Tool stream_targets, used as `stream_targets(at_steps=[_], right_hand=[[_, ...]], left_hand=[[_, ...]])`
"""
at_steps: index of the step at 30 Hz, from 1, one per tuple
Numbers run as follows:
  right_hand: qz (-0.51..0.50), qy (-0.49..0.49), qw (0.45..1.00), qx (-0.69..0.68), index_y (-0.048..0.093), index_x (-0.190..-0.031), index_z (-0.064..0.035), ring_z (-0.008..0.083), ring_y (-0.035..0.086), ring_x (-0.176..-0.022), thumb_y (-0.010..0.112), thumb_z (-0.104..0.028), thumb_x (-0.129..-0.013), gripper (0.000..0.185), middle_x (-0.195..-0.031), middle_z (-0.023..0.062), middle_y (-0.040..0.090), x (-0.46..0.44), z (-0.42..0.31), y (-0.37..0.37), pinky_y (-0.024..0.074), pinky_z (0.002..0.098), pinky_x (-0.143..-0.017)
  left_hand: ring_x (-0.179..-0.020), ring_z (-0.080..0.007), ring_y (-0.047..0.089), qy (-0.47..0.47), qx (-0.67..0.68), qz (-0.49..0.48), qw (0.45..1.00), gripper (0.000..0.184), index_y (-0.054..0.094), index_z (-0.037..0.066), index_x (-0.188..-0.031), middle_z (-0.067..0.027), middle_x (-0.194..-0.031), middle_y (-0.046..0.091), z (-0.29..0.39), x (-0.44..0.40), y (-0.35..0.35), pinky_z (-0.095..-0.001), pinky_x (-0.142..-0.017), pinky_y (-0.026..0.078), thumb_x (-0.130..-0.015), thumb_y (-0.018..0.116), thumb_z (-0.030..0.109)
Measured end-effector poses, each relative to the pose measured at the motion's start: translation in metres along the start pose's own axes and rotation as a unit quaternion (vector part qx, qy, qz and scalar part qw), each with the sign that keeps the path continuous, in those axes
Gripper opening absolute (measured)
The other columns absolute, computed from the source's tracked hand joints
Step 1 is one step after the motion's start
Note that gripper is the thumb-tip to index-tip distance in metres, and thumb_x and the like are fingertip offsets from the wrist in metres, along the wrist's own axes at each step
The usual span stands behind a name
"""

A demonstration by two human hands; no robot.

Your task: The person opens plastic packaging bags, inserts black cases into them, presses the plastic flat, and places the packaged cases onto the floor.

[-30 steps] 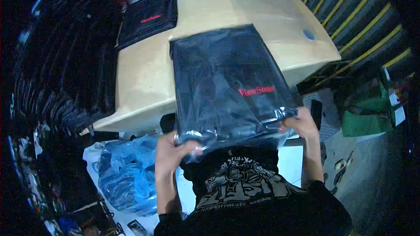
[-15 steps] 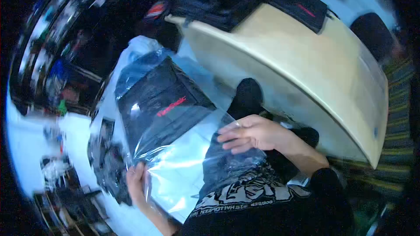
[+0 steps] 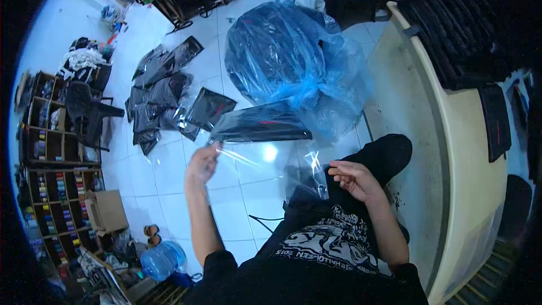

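A black fabric pouch with red lettering lies inside a clear plastic bag [image 3: 265, 122], held out over the floor in front of me. My left hand [image 3: 203, 164] pinches the near left corner of this bag. The loose, see-through end of the plastic hangs toward my lap and catches bright glare. My right hand [image 3: 357, 182] is beside the bag's right edge, above my thigh, with its fingers loosely bent and apart; no firm hold on the plastic shows. Just beyond the bag sits a big knotted blue plastic sack [image 3: 276, 51] with dark contents.
Several bagged black pouches [image 3: 161, 93] lie piled on the white tiles to the left. A cream table [image 3: 451, 152] on its side curves along my right. Thread shelves [image 3: 59, 203], a cardboard box [image 3: 107, 210] and a blue water jug [image 3: 162, 260] stand at left.
My view has swung left, bringing the pile and shelves into sight. The bagged pouch is now farther from my body and lower, and my right hand has drawn away from over the plastic.
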State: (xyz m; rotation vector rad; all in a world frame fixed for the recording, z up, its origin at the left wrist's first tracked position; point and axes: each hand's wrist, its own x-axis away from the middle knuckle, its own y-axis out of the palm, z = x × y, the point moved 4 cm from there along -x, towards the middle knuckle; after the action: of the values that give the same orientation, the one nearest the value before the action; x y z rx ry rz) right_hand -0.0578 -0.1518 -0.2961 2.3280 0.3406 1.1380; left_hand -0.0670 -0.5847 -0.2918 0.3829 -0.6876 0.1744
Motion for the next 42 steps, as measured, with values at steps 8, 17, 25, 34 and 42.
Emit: stream_targets(at_steps=[8,17,25,34,42], right_hand=[[0.007,-0.023,0.998,-0.057,0.054,-0.117,0.0072,0.016,0.066,-0.079,0.054,-0.013,-0.094,0.031,-0.098,0.0149,0.067,-0.019,0.003,-0.018,0.0547,0.0231,-0.065],[0.116,-0.061,0.985,-0.108,0.053,-0.12,0.0036,0.0195,0.067,-0.082,0.05,-0.011,-0.094,0.03,-0.1,0.0157,0.066,0.003,0.016,-0.052,0.0565,0.0276,-0.067],[0.114,-0.076,0.982,-0.128,0.052,-0.121,0.002,0.0196,0.067,-0.084,0.047,-0.012,-0.095,0.029,-0.1,0.0145,0.066,-0.004,0.016,-0.053,0.0561,0.0286,-0.068],[0.11,-0.094,0.981,-0.127,0.051,-0.121,0.0021,0.0189,0.067,-0.082,0.048,-0.013,-0.096,0.03,-0.097,0.0133,0.066,0.0,0.017,-0.05,0.0562,0.028,-0.066],[0.064,-0.11,0.979,-0.162,0.052,-0.12,0.0019,0.0191,0.067,-0.081,0.05,-0.014,-0.095,0.03,-0.096,0.0133,0.066,0.009,0.023,-0.062,0.0568,0.0283,-0.066]], left_hand=[[-0.066,-0.0104,0.062,-0.105,0.034,0.12,0.987,0.014,0.06,-0.006,-0.1,-0.0096,-0.091,0.066,-0.071,0.007,-0.031,-0.017,-0.05,0.051,-0.088,0.057,0.0],[-0.046,-0.0086,0.05,-0.138,0.121,0.124,0.975,0.007,0.063,0.0,-0.09,-0.0026,-0.069,0.06,-0.218,-0.134,-0.086,-0.018,-0.034,0.035,-0.084,0.061,0.002],[-0.078,-0.0178,0.056,-0.034,-0.255,0.244,0.935,0.023,0.064,0.002,-0.101,-0.0106,-0.092,0.061,-0.016,-0.171,-0.173,-0.0315,-0.062,0.043,-0.088,0.057,0.02],[-0.057,-0.034,0.061,0.329,0.069,0.29,0.896,0.06,0.051,0.0,-0.118,-0.0218,-0.078,0.061,0.33,-0.015,-0.239,-0.0423,-0.059,0.055,-0.075,0.074,0.036],[-0.053,-0.031,0.058,0.275,-0.113,0.244,0.923,0.027,0.055,-0.004,-0.086,-0.0142,-0.062,0.054,0.248,-0.07,-0.273,-0.0428,-0.055,0.052,-0.087,0.06,0.023]])
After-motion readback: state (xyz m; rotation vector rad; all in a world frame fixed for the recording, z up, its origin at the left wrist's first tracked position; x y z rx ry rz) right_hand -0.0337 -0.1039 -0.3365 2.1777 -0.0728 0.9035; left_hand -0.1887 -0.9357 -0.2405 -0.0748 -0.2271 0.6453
